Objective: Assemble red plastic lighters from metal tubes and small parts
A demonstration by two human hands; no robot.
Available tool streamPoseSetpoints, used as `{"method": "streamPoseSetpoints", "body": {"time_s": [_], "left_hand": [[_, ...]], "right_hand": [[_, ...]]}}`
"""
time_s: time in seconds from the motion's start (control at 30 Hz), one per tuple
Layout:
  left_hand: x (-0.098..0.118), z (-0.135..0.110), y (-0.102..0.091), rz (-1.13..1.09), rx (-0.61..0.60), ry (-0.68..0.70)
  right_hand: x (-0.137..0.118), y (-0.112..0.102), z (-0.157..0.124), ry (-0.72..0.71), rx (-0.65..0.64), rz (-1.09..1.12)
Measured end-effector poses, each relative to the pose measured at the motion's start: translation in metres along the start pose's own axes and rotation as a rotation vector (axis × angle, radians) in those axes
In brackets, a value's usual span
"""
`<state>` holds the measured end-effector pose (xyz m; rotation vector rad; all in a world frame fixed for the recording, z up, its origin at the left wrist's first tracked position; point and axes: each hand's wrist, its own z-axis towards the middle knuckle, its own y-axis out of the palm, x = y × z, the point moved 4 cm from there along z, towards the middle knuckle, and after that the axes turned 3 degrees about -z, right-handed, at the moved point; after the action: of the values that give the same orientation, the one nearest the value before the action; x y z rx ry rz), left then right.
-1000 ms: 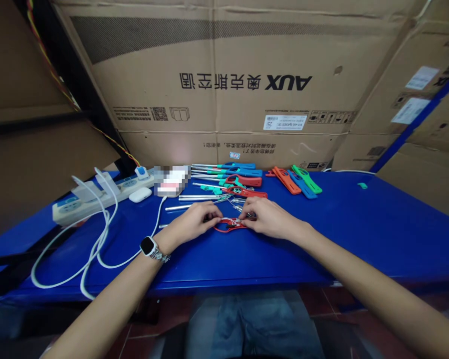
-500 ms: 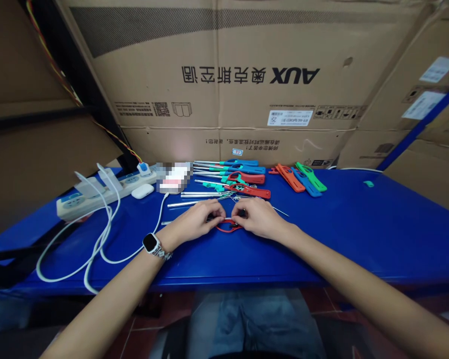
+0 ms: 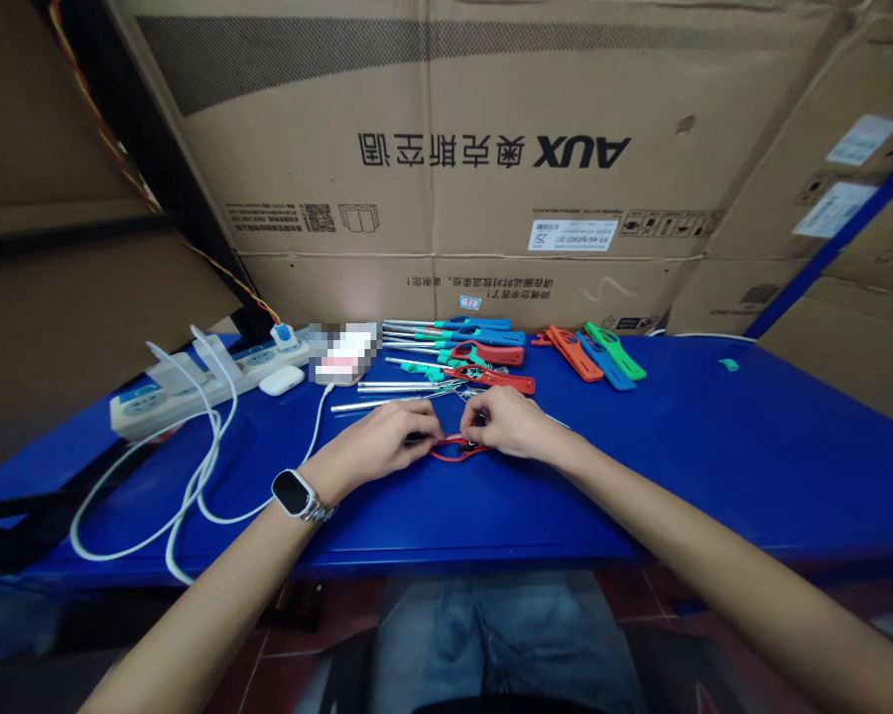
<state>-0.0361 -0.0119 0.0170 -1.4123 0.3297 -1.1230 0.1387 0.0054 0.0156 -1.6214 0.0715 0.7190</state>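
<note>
My left hand [image 3: 387, 443], with a watch on its wrist, and my right hand [image 3: 507, 421] meet over a red plastic handle piece [image 3: 455, 451] lying on the blue table [image 3: 714, 456]. Both hands have their fingers curled and pinched on it, the left at its left end, the right at its right end. Just behind them lies a pile of lighter-like tools [image 3: 461, 357] with metal tubes and red, blue and teal handles. What sits between my fingertips is hidden.
Three loose handles, orange, blue and green [image 3: 593, 353], lie at the back right. A small teal part [image 3: 728, 365] sits farther right. A power strip [image 3: 193, 382] with white cables [image 3: 186, 476], an earbud case [image 3: 281, 380] and cardboard boxes [image 3: 446, 159] stand behind.
My hands have drawn a little closer together over the red handle piece, and the right hand has shifted slightly left. The camera view has moved a little.
</note>
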Motion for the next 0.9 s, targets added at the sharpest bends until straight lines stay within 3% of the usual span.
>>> {"method": "streamPoseSetpoints", "body": {"time_s": [0.2,0.4,0.57,0.9], "left_hand": [[0.002,-0.001,0.000,0.042,-0.007,-0.003],[-0.006,-0.002,-0.002,-0.147,0.012,-0.064],[-0.016,-0.005,-0.005,-0.307,0.005,-0.206],[-0.020,-0.009,-0.010,-0.259,0.017,-0.246]], "right_hand": [[0.002,0.003,0.008,0.034,-0.061,0.000],[0.003,0.003,0.011,0.044,-0.092,0.042],[0.003,0.001,0.005,0.036,-0.069,0.022],[0.000,-0.003,-0.002,0.082,0.006,-0.053]]}}
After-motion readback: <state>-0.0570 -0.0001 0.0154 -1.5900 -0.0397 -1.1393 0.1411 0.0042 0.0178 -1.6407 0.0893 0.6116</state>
